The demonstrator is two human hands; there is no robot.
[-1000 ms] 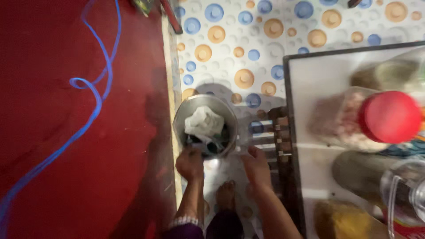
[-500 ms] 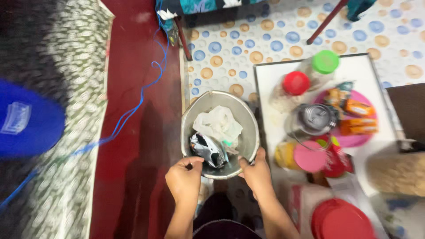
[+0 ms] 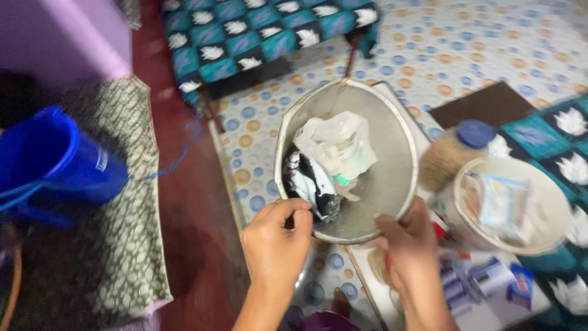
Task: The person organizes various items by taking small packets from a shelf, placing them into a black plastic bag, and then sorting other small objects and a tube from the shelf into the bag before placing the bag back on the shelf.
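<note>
While your left hand (image 3: 275, 236) and right hand (image 3: 407, 245) pinch the steel bowl's (image 3: 392, 178) near rim, you're carrying it; keep it level so the plastic bag (image 3: 337, 144) stays in.

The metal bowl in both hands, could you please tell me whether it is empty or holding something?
Holding something. The metal bowl contains a crumpled clear plastic bag and a dark wrapper; the left hand and right hand grip its near rim.
</note>
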